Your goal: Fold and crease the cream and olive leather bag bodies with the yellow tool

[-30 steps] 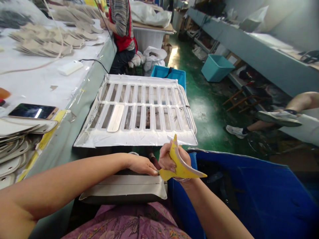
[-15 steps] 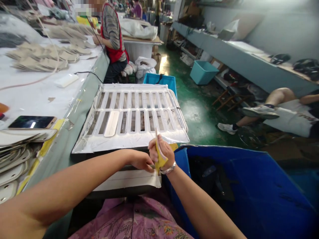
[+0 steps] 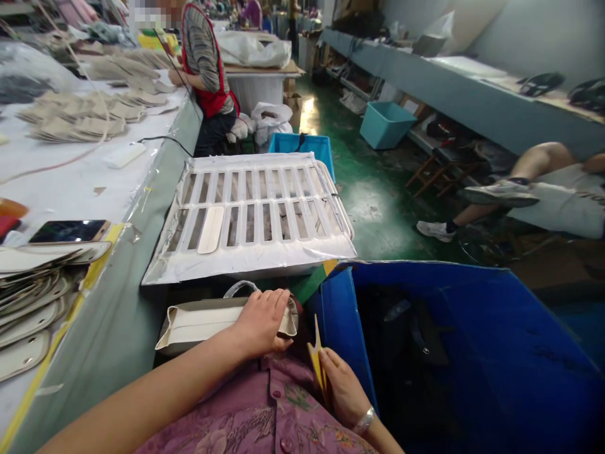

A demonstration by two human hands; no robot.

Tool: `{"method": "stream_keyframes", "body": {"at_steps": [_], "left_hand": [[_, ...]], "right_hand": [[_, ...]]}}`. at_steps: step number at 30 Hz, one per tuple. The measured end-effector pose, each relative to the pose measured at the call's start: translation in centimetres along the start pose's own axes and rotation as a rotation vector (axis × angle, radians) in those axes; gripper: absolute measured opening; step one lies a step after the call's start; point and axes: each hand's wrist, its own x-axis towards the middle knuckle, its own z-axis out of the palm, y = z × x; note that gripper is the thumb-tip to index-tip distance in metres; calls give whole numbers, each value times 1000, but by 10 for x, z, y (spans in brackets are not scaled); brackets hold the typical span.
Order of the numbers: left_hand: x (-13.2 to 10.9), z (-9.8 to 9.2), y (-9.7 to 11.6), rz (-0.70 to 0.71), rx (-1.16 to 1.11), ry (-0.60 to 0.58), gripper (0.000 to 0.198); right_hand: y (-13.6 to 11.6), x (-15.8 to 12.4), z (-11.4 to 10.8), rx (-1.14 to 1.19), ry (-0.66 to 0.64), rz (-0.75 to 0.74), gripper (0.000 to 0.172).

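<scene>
A cream and grey box-shaped piece, which looks like a bag (image 3: 203, 326), lies across my lap, its folded end at the right. My left hand (image 3: 265, 318) is closed over that right end, fingers on top and thumb below. A clear loop (image 3: 241, 288) stands up behind the bag. Low at the right, apart from the bag, my right hand (image 3: 345, 384) pinches a folded yellow piece with a pale edge (image 3: 317, 362); its exact kind is unclear. A bracelet is on my right wrist.
Ahead is a white slotted rack (image 3: 250, 202) with a cream strip (image 3: 210, 230) on it. A big blue bin (image 3: 454, 277) stands at my right. The left table (image 3: 151, 183) carries a phone (image 3: 69, 231) and stacked pale pieces (image 3: 33, 296). A co-worker (image 3: 208, 69) sits beyond.
My right hand has moved down and right, away from my left hand, with the yellow piece. My left hand now grips the end of the bag, which has turned and shows more of its body.
</scene>
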Motion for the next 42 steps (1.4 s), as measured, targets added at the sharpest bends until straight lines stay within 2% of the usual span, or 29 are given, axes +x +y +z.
{"method": "stream_keyframes", "body": {"at_steps": [2, 4, 7, 10, 12, 16, 31, 35, 42], "left_hand": [[-2, 1, -1, 12, 20, 31, 84], [-3, 2, -1, 16, 41, 50, 81], [-6, 4, 1, 26, 78, 68, 79], [-9, 6, 3, 37, 108, 80, 79], [-10, 7, 4, 36, 125, 86, 78], [-11, 8, 4, 29, 147, 91, 76], [-10, 13, -3, 74, 187, 159, 66], [-12, 15, -7, 108, 198, 155, 64], [-11, 14, -15, 150, 171, 107, 63]], "right_hand": [[-7, -6, -9, 10, -216, 28, 33], [-22, -6, -20, -30, -357, 19, 36], [-45, 0, -29, -330, -419, 40, 38], [-63, 13, -26, -643, -462, 152, 34], [-74, 23, -20, -756, -542, 204, 30], [-93, 41, -9, -863, -660, 212, 25], [-113, 60, 12, -880, -694, 355, 20], [-111, 61, 13, -821, -702, 341, 23], [-100, 57, 14, -730, -622, 371, 31]]}}
